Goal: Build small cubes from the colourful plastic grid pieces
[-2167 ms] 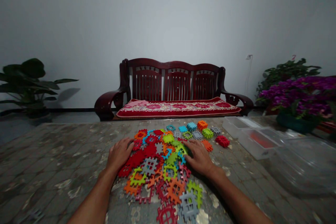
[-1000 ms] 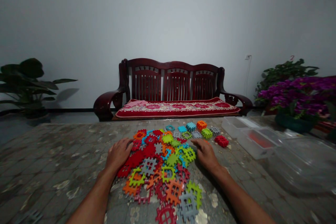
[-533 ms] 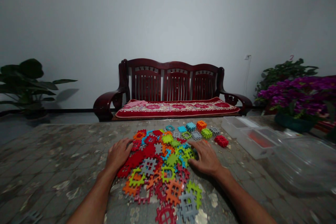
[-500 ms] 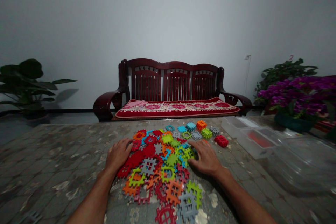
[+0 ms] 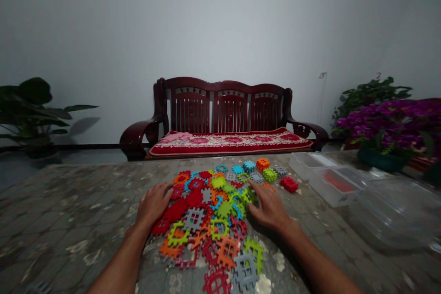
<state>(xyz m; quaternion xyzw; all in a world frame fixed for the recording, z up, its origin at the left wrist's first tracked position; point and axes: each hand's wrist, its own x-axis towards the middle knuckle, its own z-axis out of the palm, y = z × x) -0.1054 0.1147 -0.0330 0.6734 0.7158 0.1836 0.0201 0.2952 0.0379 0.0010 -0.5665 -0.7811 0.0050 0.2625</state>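
Note:
A spread-out heap of flat interlocking plastic pieces (image 5: 225, 209) in red, orange, green, blue and grey covers the middle of the table. My left hand (image 5: 154, 202) lies at the heap's left edge beside the red pieces (image 5: 179, 209), fingers stretched out, gripping nothing. Over on the right edge, my right hand (image 5: 268, 206) rests by some green pieces (image 5: 247, 194), its thumb and fingers apart. Behind it sit several small assembled blocks, among them an orange block (image 5: 262, 164), a blue block (image 5: 249, 166) and a red block (image 5: 289, 184).
Clear plastic boxes (image 5: 332, 183) stand on the right of the patterned table (image 5: 86, 220), one with something red inside. Beside them are a clear lid-like container (image 5: 396, 213) and purple flowers (image 5: 396, 121) in a pot. A wooden bench (image 5: 229, 85) stands beyond the table.
The view has shifted very slightly. My right hand's fingers have moved a little at the heap's edge; the left hand and the pieces look the same.

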